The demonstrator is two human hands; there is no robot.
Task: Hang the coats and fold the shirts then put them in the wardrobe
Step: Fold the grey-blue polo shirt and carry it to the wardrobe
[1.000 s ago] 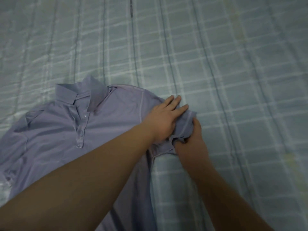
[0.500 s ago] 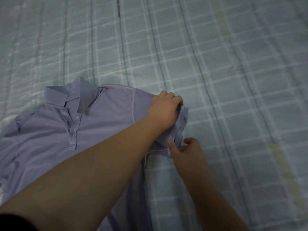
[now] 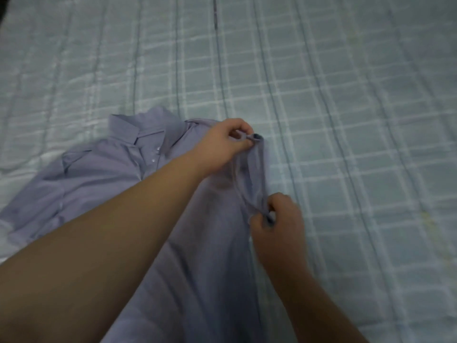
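A lilac short-sleeved polo shirt (image 3: pixel 99 174) lies face up on the bed, its collar toward the far side. Its right sleeve (image 3: pixel 254 174) is raised off the bed between my two hands. My left hand (image 3: pixel 222 139) reaches across the shirt and pinches the sleeve's upper hem corner between thumb and fingers. My right hand (image 3: pixel 277 219) pinches the lower corner of the same sleeve hem, nearer me. My left forearm hides much of the shirt's body.
The shirt lies on a bed covered with a pale green checked sheet (image 3: pixel 346 120), which fills the whole view. A bit of white fabric (image 3: pixel 5 233) shows at the left edge beside the shirt's other sleeve.
Both hands went from pressing the sleeve flat to pinching its hem corners. The sleeve has lifted off the bed and is stretched between them.
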